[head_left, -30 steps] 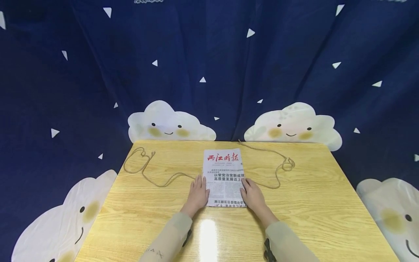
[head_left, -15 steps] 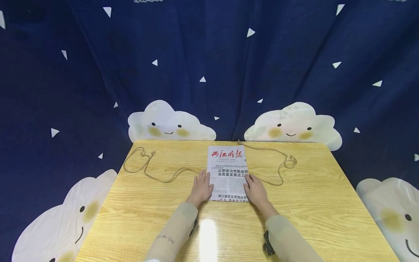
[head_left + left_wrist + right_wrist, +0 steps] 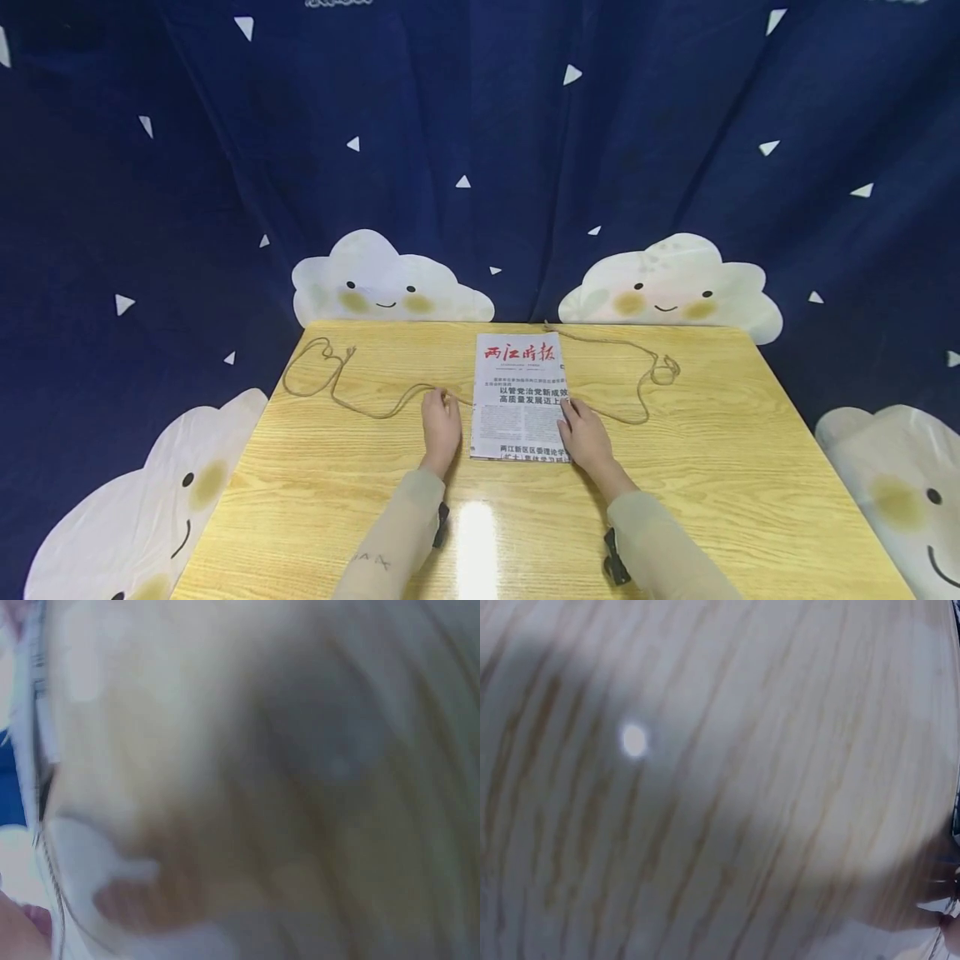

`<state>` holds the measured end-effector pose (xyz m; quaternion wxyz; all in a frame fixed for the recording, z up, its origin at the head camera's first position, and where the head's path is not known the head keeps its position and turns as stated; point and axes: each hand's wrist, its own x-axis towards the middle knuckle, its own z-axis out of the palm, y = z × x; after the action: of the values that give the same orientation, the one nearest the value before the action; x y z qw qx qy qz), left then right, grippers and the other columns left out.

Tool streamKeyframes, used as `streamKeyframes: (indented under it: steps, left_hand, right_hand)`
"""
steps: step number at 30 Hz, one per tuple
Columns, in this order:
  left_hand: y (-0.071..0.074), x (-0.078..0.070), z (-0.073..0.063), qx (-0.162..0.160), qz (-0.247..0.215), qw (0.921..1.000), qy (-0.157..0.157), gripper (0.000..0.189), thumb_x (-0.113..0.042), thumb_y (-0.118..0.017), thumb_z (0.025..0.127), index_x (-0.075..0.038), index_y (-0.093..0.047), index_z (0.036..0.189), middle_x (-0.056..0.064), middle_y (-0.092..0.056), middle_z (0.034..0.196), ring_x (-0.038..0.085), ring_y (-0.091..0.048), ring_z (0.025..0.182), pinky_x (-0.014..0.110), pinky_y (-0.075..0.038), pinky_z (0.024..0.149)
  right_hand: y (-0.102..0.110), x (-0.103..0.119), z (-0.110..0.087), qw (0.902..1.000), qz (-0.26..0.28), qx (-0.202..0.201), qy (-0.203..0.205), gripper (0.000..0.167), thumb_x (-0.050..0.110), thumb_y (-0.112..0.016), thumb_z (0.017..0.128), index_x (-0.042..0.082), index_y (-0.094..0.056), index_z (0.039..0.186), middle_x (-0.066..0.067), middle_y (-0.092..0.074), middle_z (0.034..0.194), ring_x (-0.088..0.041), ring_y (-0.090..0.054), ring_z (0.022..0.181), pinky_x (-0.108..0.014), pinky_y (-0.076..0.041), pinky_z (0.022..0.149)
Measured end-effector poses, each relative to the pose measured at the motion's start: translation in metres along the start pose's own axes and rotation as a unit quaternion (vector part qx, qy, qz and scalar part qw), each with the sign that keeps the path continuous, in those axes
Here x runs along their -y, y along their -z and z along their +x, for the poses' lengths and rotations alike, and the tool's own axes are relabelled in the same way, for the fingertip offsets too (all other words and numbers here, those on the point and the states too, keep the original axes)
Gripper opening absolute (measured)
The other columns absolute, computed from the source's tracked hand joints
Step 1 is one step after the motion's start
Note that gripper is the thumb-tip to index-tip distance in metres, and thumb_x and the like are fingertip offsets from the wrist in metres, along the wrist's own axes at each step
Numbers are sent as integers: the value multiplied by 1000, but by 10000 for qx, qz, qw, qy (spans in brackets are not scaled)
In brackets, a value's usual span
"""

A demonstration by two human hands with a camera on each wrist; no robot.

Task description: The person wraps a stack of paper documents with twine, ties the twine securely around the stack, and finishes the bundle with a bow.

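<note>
- On the bench (image 3: 300, 492), head view is showing the folded, red-titled newspaper (image 3: 517, 421) whole; wrist views, mostly blurred bench.
- Left hand (image 3: 441, 429) is touching cord (image 3: 378, 417), grip unclear; right hand (image 3: 587, 435) is resting relaxed on the newspaper's edge.

The tabletop (image 3: 720, 475) looks like pale yellow wood, or a wood-patterned laminate, with streaky brown grain; its smooth, glossy coating throws back a long white glare in the head view and 1 bright spot in the right wrist view. The newspaper (image 3: 517, 425) is thin paper, matt and printed in red and black ink. The brown cord (image 3: 382, 415) looks like twisted fibre, dull and rough, frayed at its tips. Behind, the navy backdrop (image 3: 465, 100) is soft cloth with matt printed clouds and faint creases. The 2 beige sleeves (image 3: 393, 529) are matt fabric, fairly smooth.
</note>
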<state>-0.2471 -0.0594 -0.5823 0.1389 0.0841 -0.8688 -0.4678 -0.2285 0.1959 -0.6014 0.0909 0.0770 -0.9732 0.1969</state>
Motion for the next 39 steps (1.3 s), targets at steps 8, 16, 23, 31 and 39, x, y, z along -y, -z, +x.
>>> streamKeyframes:
  steps: [8, 16, 23, 31, 39]
  left_hand:
    - [26, 10, 8, -1352, -3237, 9079, 2295, 28, -16, -51, 93, -3, -50, 68, 2, -50, 61, 11, -44, 52, 21, -39, 52]
    - [70, 0, 20, -1033, -5363, 7598, 3527, 42, -16, -34, 99, 8, -34, 133, 26, -37, 135, 29, -41, 124, 29, -35, 103]
    - [20, 130, 66, -1272, -6390, 6826, 3310, 38, -18, -50, 94, 5, -46, 124, 22, -59, 113, 27, -60, 101, 31, -51, 85]
    - [11, 160, 75, -1340, -6587, 6651, 3253, 27, -10, -48, 93, 8, -54, 113, 21, -64, 101, 27, -64, 90, 33, -54, 79]
    - [59, 37, 36, -1374, -5607, 7276, 3706, 40, -7, -38, 96, 10, -33, 132, 17, -58, 114, 20, -59, 104, 29, -44, 95]
  right_hand:
    - [-5, -1, -1, 9995, 135, -253, 115, 46, 17, -56, 89, -3, -46, 130, -24, -45, 128, -40, -45, 115, -50, -34, 101]
    - [-6, 0, 0, 9994, 298, -75, 154, 46, 17, -55, 90, 0, -46, 131, -22, -44, 132, -38, -41, 121, -56, -27, 103]
    - [1, 12, 0, 9966, 410, 703, -133, 48, 26, -48, 94, 11, -39, 138, -13, -36, 143, -36, -28, 132, -69, -6, 101]
    - [0, 16, 1, 9951, 306, 934, -105, 50, 33, -44, 95, 16, -35, 142, -7, -32, 146, -33, -25, 134, -73, 1, 97]
    - [-2, 18, 0, 9940, 149, 1087, 37, 50, 35, -40, 96, 20, -32, 143, 1, -29, 148, -30, -22, 135, -75, 5, 94]
